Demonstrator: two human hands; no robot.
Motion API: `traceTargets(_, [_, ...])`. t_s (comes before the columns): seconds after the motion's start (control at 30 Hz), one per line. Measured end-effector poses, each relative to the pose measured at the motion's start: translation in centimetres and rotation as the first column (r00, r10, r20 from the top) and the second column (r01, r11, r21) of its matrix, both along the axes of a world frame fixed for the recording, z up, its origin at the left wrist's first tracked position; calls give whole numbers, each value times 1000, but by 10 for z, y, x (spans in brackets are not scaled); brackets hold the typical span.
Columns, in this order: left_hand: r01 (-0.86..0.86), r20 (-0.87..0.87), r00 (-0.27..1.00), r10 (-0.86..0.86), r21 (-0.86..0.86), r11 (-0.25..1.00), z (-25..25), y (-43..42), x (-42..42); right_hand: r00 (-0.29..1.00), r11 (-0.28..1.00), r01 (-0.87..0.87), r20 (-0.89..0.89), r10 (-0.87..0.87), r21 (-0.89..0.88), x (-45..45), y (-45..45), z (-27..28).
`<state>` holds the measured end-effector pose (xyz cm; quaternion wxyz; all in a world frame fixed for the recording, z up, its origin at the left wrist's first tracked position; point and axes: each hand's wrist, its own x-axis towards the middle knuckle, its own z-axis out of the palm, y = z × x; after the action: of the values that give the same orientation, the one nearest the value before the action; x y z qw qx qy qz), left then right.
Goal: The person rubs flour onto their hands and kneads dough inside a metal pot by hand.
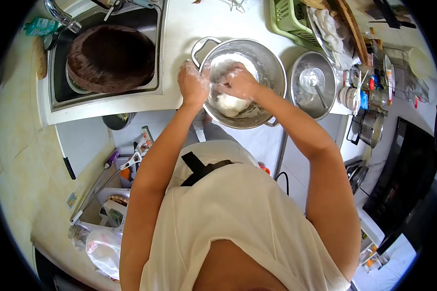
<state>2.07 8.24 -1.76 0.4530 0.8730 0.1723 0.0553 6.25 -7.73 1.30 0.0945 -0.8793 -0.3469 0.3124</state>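
Note:
A large steel pot (pixel 272 63) stands at the counter's front edge, with loose white flour and a pale lump of dough (pixel 232 105) inside. My left hand (pixel 194 81), dusted with flour, is closed over the pot's left rim just below its loop handle (pixel 202 44). Inside the pot, my right hand (pixel 239 82) hovers over the flour and partly covers the dough's upper side. Its floury fingers are curled together, and what they hold, if anything, is hidden.
Right of the pot is a steel bowl (pixel 301 99) containing a smaller cup and a spoon. A green plastic basket (pixel 284 24) stands behind it. The sink (pixel 158 48) at left holds a large dark round pan (pixel 111 58) beneath the faucet (pixel 65 17). Jars crowd the far right.

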Motion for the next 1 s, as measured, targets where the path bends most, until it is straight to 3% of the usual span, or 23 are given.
traceTargets(0.1, [-11,5,1000,11,6,1000,-5,0,1,967,989,-142,208,149,-51,-17,-38,21])
traceTargets(0.2, [5,-5,1000,-5,41,999,-6,1,1,930,913,-229,201,308,-338,-19,-65,30])
traceTargets(0.33, [4,-2,1000,-4,-29,1000,-2,2,3,925,826,-272,102,366,-493,-14,-42,28])
traceTargets(0.4, [-2,0,1000,2,-42,999,-4,0,3,955,968,-139,229,186,-207,-20,-38,-21])
traceTargets(0.47, [9,1,1000,-9,15,1000,-10,1,3,990,983,-1,-137,-25,-182,-10,-1,-18])
traceTargets(0.53, [8,14,1000,-8,-16,1000,-8,0,4,948,992,11,-315,-49,-124,-9,16,-24])
traceTargets(0.6, [8,-18,1000,-9,-23,1000,-3,1,3,873,968,44,-461,-158,-248,-12,33,-2])
traceTargets(0.67, [-1,-26,1000,1,-19,1000,-3,1,2,920,945,-208,-379,101,-253,-19,26,-14])
traceTargets(0.77, [-3,-23,1000,3,18,1000,0,0,4,906,957,-107,-423,-18,-270,-29,15,-2])
traceTargets(0.8, [-3,-23,1000,4,40,999,1,1,4,951,977,-200,-256,176,-73,-35,8,-13])
traceTargets(0.9, [9,-38,999,-10,-30,1000,0,1,4,958,969,-247,-150,244,1,-48,9,-33])
traceTargets(1.0, [19,12,1000,-19,44,999,1,0,3,963,967,-249,-117,242,-51,-53,17,-48])
